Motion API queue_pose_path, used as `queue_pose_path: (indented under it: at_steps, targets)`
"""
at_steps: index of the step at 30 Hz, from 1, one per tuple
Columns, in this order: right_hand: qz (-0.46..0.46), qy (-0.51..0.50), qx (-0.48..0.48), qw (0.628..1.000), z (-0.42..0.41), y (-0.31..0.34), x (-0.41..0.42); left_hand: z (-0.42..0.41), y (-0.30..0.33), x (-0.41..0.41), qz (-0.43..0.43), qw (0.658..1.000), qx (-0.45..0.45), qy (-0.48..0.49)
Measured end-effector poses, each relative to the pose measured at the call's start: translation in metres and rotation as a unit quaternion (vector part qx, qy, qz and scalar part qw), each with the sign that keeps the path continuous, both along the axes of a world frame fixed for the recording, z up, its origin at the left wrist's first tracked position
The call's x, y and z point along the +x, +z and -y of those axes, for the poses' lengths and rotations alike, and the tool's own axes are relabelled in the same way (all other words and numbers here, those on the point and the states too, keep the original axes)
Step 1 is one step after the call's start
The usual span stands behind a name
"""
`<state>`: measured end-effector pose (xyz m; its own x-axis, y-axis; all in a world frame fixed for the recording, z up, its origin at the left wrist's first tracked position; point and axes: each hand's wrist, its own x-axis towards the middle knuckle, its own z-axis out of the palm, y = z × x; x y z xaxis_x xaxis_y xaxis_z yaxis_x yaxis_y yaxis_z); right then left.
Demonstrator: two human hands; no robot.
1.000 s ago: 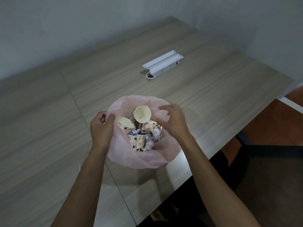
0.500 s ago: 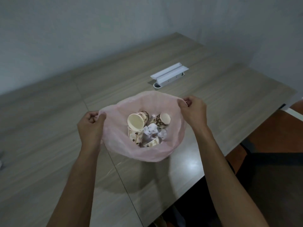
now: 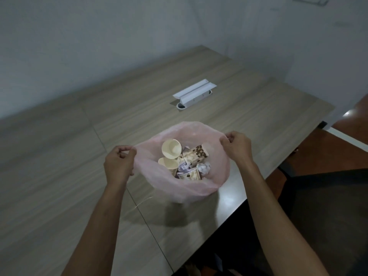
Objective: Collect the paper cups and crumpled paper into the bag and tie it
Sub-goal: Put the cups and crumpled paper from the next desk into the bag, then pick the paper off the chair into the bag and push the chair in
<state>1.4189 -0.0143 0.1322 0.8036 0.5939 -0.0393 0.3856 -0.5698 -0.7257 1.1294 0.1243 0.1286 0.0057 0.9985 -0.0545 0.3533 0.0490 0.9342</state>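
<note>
Nearest to us, our two bare forearms reach out over the wood-grain counter [image 3: 59, 156], and between them sits the pink bag [image 3: 191, 188], its mouth pulled wide. Our left hand [image 3: 119, 164] is curled closed, its grip pinching the bag's rim on the left side; our right hand [image 3: 238, 145] does the same on the opposite edge, fingers closed on a fold of the thin plastic. The two grips stand well apart, so the opening is stretched into a broad oval between them. Down inside, between the grips, we see the paper cups [image 3: 171, 151] lying jumbled: two show their pale cream insides facing up toward us, closer to the left grip, and others with a brown spotted print lie on their sides nearer the right grip. A ball of crumpled paper [image 3: 204, 168] rests among them, just below the right grip, touching the cups. The bag's bottom rests on the counter near its front edge. Beyond both grips, farther along the counter, a white cable box [image 3: 194, 93] stands with its flap raised, well apart from the bag. Behind it rises a plain grey wall [image 3: 99, 46].
</note>
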Motion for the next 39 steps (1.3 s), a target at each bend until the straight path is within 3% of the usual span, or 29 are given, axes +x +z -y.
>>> queue_pose_path:
  at_steps: [6, 10, 16, 19, 24, 28, 32, 34, 39]
  targets:
    - [0.009, -0.003, -0.045, 0.999, 0.032, 0.005, -0.008, 0.012, 0.016, 0.007, -0.045, 0.998, 0.034, -0.041]
    - [-0.005, -0.03, -0.048, 0.998, 0.064, 0.017, -0.02, 0.03, 0.032, 0.017, -0.093, 0.984, 0.108, -0.104]
    - [-0.002, -0.078, -0.064, 0.995, 0.142, 0.026, -0.04, 0.088, 0.042, 0.036, -0.067, 0.955, 0.188, -0.221]
    - [0.062, -0.1, -0.052, 0.992, 0.188, 0.033, -0.045, 0.127, 0.039, 0.051, -0.042, 0.933, 0.211, -0.288]
    - [0.183, -0.221, -0.058, 0.956, 0.268, 0.043, -0.043, 0.207, 0.032, 0.068, -0.01, 0.894, 0.14, -0.425]
    - [0.091, -0.237, -0.149, 0.956, 0.328, 0.022, -0.022, 0.278, 0.011, 0.074, -0.032, 0.812, 0.029, -0.582]
    - [-0.029, -0.197, -0.032, 0.979, 0.364, -0.006, -0.015, 0.344, -0.012, 0.088, -0.058, 0.741, -0.087, -0.663]
    - [-0.05, -0.186, -0.005, 0.981, 0.367, -0.01, -0.014, 0.373, -0.025, 0.093, -0.067, 0.743, -0.122, -0.655]
    - [-0.056, -0.18, 0.002, 0.982, 0.383, -0.027, -0.008, 0.414, -0.048, 0.093, -0.047, 0.804, -0.124, -0.58]
